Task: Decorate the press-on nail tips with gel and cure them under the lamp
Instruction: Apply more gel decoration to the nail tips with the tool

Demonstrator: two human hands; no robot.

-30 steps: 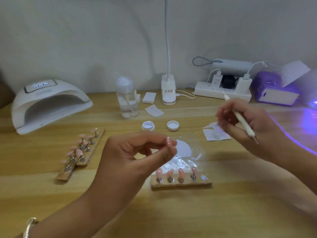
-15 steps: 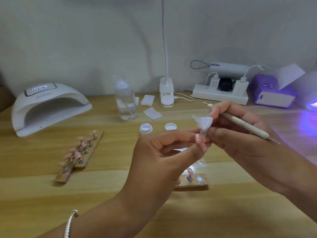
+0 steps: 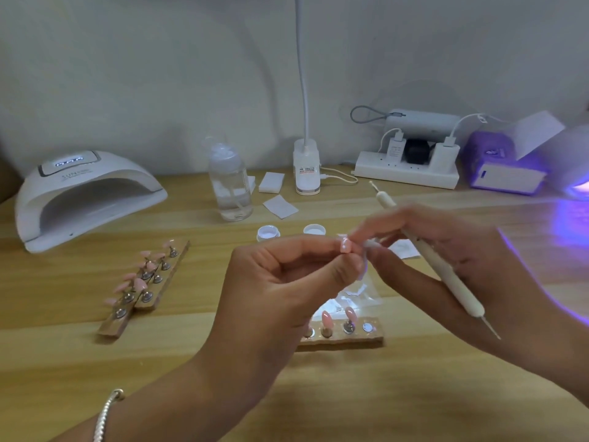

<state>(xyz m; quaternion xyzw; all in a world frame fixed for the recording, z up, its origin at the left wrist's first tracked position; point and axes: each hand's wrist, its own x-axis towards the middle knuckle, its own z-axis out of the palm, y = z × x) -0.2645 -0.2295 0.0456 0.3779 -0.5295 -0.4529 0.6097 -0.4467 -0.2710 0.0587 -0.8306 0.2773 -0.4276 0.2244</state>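
Note:
My left hand (image 3: 280, 282) pinches a small pink nail tip (image 3: 345, 246) between thumb and forefinger, raised above the table. My right hand (image 3: 446, 260) holds a cream dotting pen (image 3: 436, 263) slanted across its fingers, and its fingertips press a bit of white wipe (image 3: 369, 244) against the tip. Below them a wooden holder (image 3: 344, 338) carries several pink tips on metal stands, partly hidden by my left hand. A second holder pair (image 3: 146, 282) with pink tips lies at the left. The white curing lamp (image 3: 83, 196) stands at the far left.
A clear liquid bottle (image 3: 230, 183), white pads (image 3: 280, 206), two small white gel pots (image 3: 268, 233), a desk-lamp base (image 3: 306, 167), a power strip (image 3: 408, 173) and a purple-lit device (image 3: 506, 167) line the back. Crinkled clear plastic (image 3: 350, 296) lies behind the near holder.
My right hand came in from the right with a white wipe and now presses it against the nail tip in my left hand. The pen has tilted steeper.

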